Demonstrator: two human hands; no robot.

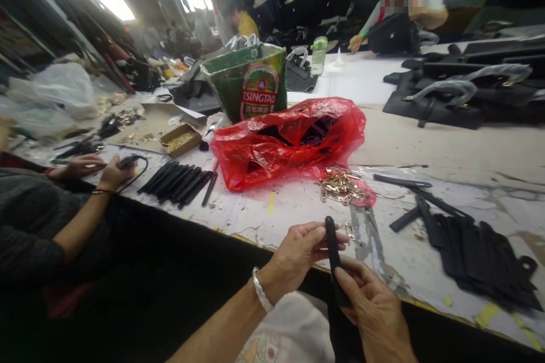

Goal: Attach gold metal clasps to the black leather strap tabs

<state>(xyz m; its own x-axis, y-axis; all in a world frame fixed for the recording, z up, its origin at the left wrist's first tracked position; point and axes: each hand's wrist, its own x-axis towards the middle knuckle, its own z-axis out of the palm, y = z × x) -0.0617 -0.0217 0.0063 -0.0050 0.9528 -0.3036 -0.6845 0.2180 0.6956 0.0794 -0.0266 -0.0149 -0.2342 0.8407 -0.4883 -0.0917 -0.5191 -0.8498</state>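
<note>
Both hands work low in front of the wearer: the left hand [298,255], wearing a silver bangle [260,289], is half open with its fingers against the top of a narrow black strap [334,258], though whether it grips is impossible to tell. The right hand [374,312] is closed around the strap's lower part, thumb pressed on it. Ahead of the hands lies a red plastic bag [287,142], holding dark pieces [317,130]. Gold chain [340,186] sits just beside it, nearer the hands. Black panels [481,255] lie further right of the bag. Left of it, a row of black straps [176,184] lies near a co-worker's hands [80,167], which hold a corded black tool [128,161]. Behind it stands a green Tsingtao carton [249,82]. A small cardboard box [181,139], further left, holds brass fittings [179,140].
</note>
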